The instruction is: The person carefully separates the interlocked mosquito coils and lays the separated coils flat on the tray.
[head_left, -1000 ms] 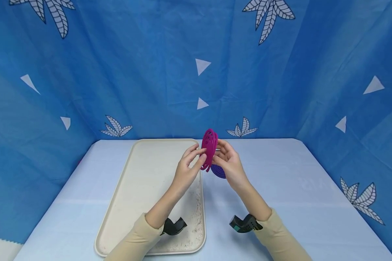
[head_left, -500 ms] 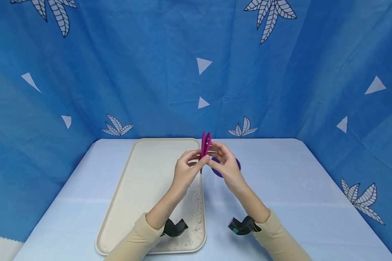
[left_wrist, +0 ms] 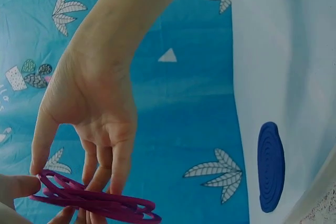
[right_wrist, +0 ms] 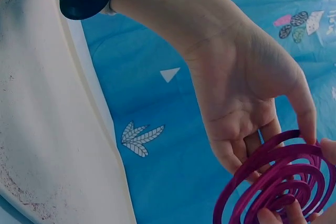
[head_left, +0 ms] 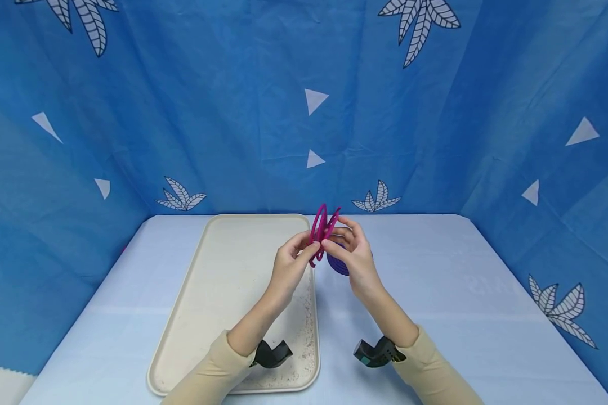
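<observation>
A magenta spiral coil (head_left: 321, 228) is up in the air near the tray's far right corner, its loops fanned apart. My left hand (head_left: 290, 269) pinches its left side between thumb and fingers. On the other side my right hand (head_left: 360, 264) pinches the near edge with the thumb, its fingers behind the loops. The right wrist view shows the open rings of the coil (right_wrist: 286, 153) with fingertips among them. In the left wrist view the coil (left_wrist: 123, 208) appears nearly edge-on. A dark blue spiral disc (head_left: 338, 265) lies on the table behind my right hand, partly hidden by it.
A cream tray (head_left: 233, 292) with brown specks near its right side lies under my left forearm. The white table (head_left: 466, 315) extends to the right. Blue patterned cloth (head_left: 263, 112) encloses the back and sides.
The coil turned from its broad face to a narrow bundle, then its loops spread apart again. My right hand drew in toward the left, then back out rightward, uncovering part of the blue disc differently.
</observation>
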Demonstrator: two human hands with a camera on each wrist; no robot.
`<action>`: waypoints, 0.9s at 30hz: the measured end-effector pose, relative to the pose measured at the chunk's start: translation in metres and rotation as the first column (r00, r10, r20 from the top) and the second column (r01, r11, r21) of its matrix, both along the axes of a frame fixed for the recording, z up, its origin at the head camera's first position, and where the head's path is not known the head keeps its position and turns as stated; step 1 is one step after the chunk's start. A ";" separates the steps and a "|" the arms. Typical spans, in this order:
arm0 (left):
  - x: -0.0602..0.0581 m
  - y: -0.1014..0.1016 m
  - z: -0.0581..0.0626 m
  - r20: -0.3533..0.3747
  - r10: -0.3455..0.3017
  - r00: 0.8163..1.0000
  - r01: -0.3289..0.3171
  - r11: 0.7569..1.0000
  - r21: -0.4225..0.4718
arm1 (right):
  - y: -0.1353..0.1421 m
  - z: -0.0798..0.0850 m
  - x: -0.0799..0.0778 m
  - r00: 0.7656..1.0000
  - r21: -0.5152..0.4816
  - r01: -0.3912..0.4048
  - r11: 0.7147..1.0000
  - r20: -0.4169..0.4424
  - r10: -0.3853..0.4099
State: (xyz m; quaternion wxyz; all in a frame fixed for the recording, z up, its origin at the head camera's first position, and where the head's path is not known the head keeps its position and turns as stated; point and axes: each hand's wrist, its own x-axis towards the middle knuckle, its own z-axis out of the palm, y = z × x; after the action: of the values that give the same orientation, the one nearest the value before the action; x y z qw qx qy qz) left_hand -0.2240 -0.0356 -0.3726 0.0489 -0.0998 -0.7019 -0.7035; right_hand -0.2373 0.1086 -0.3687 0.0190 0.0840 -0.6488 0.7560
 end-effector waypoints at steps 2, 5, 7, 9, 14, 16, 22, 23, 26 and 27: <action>0.000 0.000 0.000 -0.004 0.002 1.000 -0.002 1.000 0.002 | 0.000 0.000 0.000 1.000 -0.005 0.024 1.000 0.005 -0.024; 0.000 0.000 0.000 -0.020 -0.001 1.000 0.001 1.000 0.003 | -0.001 -0.001 0.000 0.998 0.006 0.058 0.998 0.004 -0.058; 0.000 0.000 -0.001 -0.028 -0.004 1.000 0.004 1.000 0.000 | -0.001 -0.002 0.001 0.997 0.030 0.082 0.996 -0.005 -0.082; 0.000 0.000 -0.001 -0.042 -0.011 0.999 0.010 1.000 -0.015 | -0.002 -0.002 0.001 0.994 0.046 0.103 0.994 -0.023 -0.102; 0.001 0.002 -0.004 -0.110 -0.051 0.993 0.038 0.992 -0.117 | -0.004 -0.004 0.005 0.991 0.077 0.106 0.991 -0.084 -0.100; 0.004 0.003 0.000 -0.136 -0.048 0.990 0.028 0.989 -0.146 | -0.005 -0.005 0.007 0.989 0.092 0.104 0.990 -0.116 -0.093; 0.000 0.001 -0.003 -0.144 0.032 0.989 -0.047 0.993 -0.104 | -0.006 -0.003 0.009 0.979 0.149 0.146 0.978 -0.161 -0.122; 0.000 0.001 -0.004 -0.139 0.041 0.989 -0.052 0.996 -0.077 | -0.006 -0.003 0.009 0.979 0.153 0.155 0.976 -0.160 -0.130; -0.001 0.000 -0.005 -0.139 0.076 0.987 -0.075 0.997 0.011 | -0.005 -0.004 0.008 0.980 0.126 0.163 0.979 -0.138 -0.145; -0.002 0.000 -0.006 -0.145 0.094 0.985 -0.089 0.995 0.039 | -0.005 -0.004 0.008 0.980 0.111 0.162 0.981 -0.131 -0.148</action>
State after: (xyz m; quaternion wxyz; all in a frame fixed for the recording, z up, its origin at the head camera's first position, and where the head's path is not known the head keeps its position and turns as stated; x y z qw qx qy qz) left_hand -0.2259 -0.0358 -0.3782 0.1342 -0.1179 -0.6888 -0.7026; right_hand -0.2296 0.1033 -0.3728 0.1124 0.0802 -0.6955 0.7051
